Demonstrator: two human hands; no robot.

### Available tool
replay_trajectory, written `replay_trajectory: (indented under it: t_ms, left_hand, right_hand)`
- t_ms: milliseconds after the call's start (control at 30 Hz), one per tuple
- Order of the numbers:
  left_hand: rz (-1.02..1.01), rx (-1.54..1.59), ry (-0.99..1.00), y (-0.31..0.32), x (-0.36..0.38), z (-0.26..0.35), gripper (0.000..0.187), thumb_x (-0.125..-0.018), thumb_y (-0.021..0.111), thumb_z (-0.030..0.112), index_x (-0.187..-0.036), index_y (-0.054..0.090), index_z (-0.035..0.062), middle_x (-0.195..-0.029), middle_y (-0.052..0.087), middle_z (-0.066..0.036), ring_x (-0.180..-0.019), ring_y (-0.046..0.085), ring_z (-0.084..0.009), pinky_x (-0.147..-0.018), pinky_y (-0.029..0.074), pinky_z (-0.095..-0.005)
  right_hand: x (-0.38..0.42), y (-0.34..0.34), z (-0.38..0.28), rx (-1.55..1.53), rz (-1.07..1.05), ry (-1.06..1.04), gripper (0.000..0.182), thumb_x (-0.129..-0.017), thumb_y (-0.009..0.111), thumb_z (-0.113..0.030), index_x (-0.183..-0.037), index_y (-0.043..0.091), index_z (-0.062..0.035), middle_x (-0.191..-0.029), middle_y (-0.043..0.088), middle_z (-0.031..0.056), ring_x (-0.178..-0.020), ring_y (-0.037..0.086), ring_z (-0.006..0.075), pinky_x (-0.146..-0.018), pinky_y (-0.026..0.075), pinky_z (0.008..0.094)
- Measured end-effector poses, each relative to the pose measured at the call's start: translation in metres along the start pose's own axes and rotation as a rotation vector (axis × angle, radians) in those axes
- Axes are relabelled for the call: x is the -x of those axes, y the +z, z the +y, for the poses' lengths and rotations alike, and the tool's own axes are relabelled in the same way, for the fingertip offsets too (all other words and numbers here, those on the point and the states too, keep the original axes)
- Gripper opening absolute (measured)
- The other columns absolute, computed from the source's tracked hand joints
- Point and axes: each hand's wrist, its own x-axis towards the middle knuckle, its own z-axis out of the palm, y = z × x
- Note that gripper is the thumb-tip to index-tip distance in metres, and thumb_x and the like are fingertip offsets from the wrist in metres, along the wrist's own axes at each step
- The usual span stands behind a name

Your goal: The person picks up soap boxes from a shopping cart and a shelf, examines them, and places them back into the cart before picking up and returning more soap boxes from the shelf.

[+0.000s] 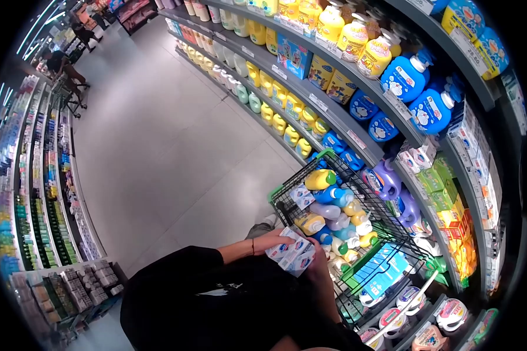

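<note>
White-and-blue pack (291, 253) held between both hands, in front of dark top, just beside wire cart (274, 193). Left hand (270, 240) partly curled, gripping pack's left side; right hand (319, 262) partly curled, gripping right side. Cart heaped with bottles (325, 210); similar smaller-looking pack (301, 196) inside near left corner. Beyond, shelves (303, 88) of yellow and blue containers (405, 79).

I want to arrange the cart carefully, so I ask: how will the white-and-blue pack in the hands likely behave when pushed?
The white-and-blue pack probably feels fairly stiff, since its edges look straight. Its boxy, flat-sided shape suggests sliding rather than rolling.
</note>
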Motion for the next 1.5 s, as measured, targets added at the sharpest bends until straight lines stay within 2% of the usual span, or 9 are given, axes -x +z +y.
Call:
replay_trajectory:
  t_ms: [33,67,367,433,600,700,933,1133,1500]
  left_hand:
    - [0.026,-0.008,0.036,0.004,0.002,0.000,0.042,-0.088,0.062,0.021,-0.125,0.054,0.0032,-0.112,0.063,-0.007,-0.098,0.063,-0.0156,-0.086,0.050,-0.0290]
    - [0.049,-0.016,0.072,0.009,0.005,-0.002,0.042,-0.088,0.062,0.021,-0.126,0.053,0.0031,-0.113,0.063,-0.007,-0.099,0.062,-0.0157,-0.086,0.050,-0.0292]
    - [0.301,0.191,0.063,0.053,0.001,-0.034,0.043,-0.098,0.047,0.038,-0.116,0.057,0.0009,-0.094,0.068,-0.008,-0.080,0.068,-0.0171,-0.072,0.057,-0.0309]
    - [0.005,0.320,0.083,0.060,0.006,-0.030,0.049,-0.098,0.042,0.045,-0.114,0.058,0.0020,-0.093,0.068,-0.008,-0.082,0.068,-0.0159,-0.072,0.057,-0.0307]
    - [0.224,0.243,0.108,0.060,-0.013,-0.035,0.055,-0.098,0.039,0.051,-0.114,0.059,0.0024,-0.099,0.069,-0.009,-0.085,0.068,-0.0189,-0.075,0.056,-0.0301]
    - [0.171,0.192,0.065,0.062,-0.020,-0.025,0.055,-0.097,0.039,0.051,-0.114,0.059,0.0021,-0.102,0.068,-0.011,-0.086,0.068,-0.0200,-0.077,0.056,-0.0320]
    - [-0.089,0.256,-0.069,0.058,-0.045,0.003,0.055,-0.097,0.044,0.042,-0.131,0.046,-0.0011,-0.120,0.060,-0.016,-0.106,0.062,-0.0269,-0.090,0.052,-0.0398]
    - [-0.097,0.044,-0.082,0.061,-0.069,0.013,0.040,-0.093,0.053,0.021,-0.129,0.046,0.0042,-0.117,0.060,-0.010,-0.104,0.062,-0.0207,-0.088,0.052,-0.0341]
    - [-0.138,-0.374,-0.044,0.075,-0.089,0.030,0.042,-0.094,0.058,0.023,-0.130,0.042,0.0099,-0.115,0.055,-0.008,-0.104,0.057,-0.0160,-0.085,0.049,-0.0282]
  right_hand:
    - [0.001,-0.003,0.003,0.311,-0.058,-0.154,0.039,-0.099,0.043,-0.029,-0.127,0.045,-0.0021,-0.120,0.058,0.0119,-0.108,0.058,0.0242,-0.094,0.046,0.0363]
    - [0.001,-0.003,0.009,-0.483,-0.058,0.123,0.041,-0.098,0.044,-0.025,-0.131,0.041,-0.0017,-0.125,0.055,0.0126,-0.112,0.056,0.0253,-0.097,0.045,0.0373]
    - [0.040,-0.022,0.016,-1.052,-0.117,0.167,0.043,-0.100,0.035,-0.033,-0.137,0.042,-0.0134,-0.133,0.051,0.0110,-0.121,0.050,0.0289,-0.104,0.038,0.0466]
    - [0.049,-0.021,-0.014,-1.230,-0.182,0.249,0.042,-0.099,0.034,-0.035,-0.137,0.042,-0.0183,-0.135,0.049,0.0112,-0.123,0.047,0.0329,-0.105,0.036,0.0524]
    - [0.055,-0.027,-0.015,-1.112,-0.086,0.166,0.047,-0.098,0.035,-0.042,-0.137,0.042,-0.0179,-0.136,0.047,0.0103,-0.119,0.050,0.0356,-0.103,0.037,0.0554]
    - [0.055,-0.028,0.002,-0.831,0.015,-0.031,0.052,-0.097,0.034,-0.044,-0.134,0.044,-0.0092,-0.131,0.052,0.0121,-0.111,0.056,0.0336,-0.096,0.043,0.0518]
    - [0.052,-0.040,0.007,-1.173,0.135,-0.032,0.063,-0.096,0.036,-0.056,-0.132,0.048,-0.0060,-0.122,0.059,0.0131,-0.112,0.056,0.0329,-0.096,0.045,0.0454]
    - [0.062,-0.033,-0.022,-0.962,0.336,-0.134,0.053,-0.088,0.046,-0.006,-0.139,0.033,-0.0013,-0.128,0.051,0.0204,-0.114,0.055,0.0363,-0.100,0.044,0.0505]
    - [0.070,-0.047,-0.016,-0.261,0.594,-0.174,0.046,-0.081,0.069,-0.005,-0.122,0.048,-0.0022,-0.106,0.060,0.0077,-0.096,0.059,0.0162,-0.082,0.049,0.0268]
